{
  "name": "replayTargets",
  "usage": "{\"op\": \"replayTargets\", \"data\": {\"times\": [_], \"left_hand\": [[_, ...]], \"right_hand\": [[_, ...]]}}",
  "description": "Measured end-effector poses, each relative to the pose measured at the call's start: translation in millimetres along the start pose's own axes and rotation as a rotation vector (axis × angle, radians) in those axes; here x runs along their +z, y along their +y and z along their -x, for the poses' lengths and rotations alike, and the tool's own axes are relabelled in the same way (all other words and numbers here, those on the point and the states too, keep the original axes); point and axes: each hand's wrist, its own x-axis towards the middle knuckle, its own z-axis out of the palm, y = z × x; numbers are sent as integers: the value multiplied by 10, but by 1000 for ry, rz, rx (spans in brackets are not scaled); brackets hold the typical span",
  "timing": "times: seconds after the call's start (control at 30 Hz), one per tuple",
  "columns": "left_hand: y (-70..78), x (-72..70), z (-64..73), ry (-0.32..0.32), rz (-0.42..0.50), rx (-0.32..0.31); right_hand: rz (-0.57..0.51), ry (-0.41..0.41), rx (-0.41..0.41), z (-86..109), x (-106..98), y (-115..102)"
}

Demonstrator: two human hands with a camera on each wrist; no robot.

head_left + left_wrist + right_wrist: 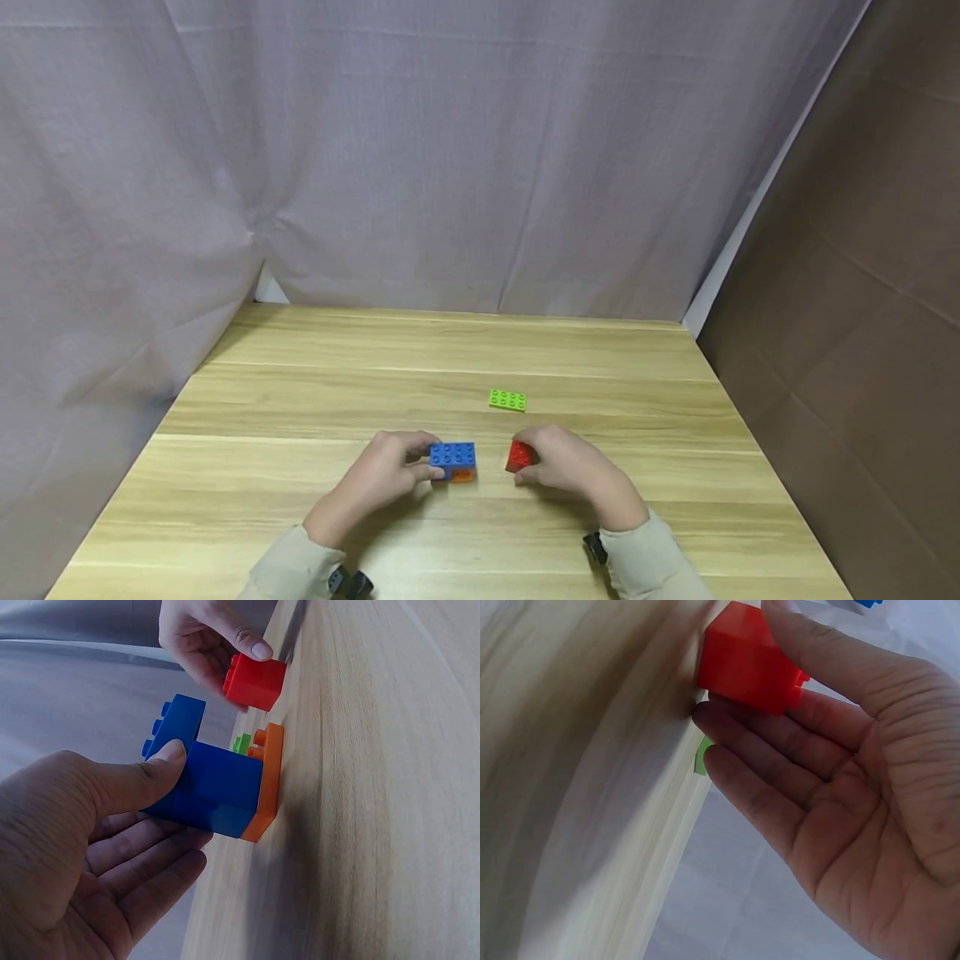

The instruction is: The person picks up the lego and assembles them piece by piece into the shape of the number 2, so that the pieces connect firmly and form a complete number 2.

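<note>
My left hand (386, 467) pinches a joined stack of toy building bricks between thumb and fingers. In it, a long blue brick (453, 455) overhangs a lower blue brick (217, 787), which sits on an orange plate (271, 780). Two or so orange studs show bare beneath the overhang. To the right, my right hand (562, 462) holds a red brick (519, 455) by its sides, its studs facing up. A small gap separates the red brick from the stack. In the right wrist view the red brick (746, 660) is between thumb and fingers, close above the table.
A flat light-green plate (507, 400) with studs up lies on the wooden table (337, 375) beyond both hands. A grey cloth (450, 167) hangs behind the table, and a brown cloth (847, 292) hangs along the right side.
</note>
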Motion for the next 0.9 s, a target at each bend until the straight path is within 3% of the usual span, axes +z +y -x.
{"op": "replayTargets", "data": {"times": [0.57, 0.9], "left_hand": [[13, 7, 14, -8, 8, -8], [3, 1, 3, 4, 5, 16]], "right_hand": [[-45, 38, -29, -14, -2, -20], [-75, 82, -137, -48, -14, -39]]}}
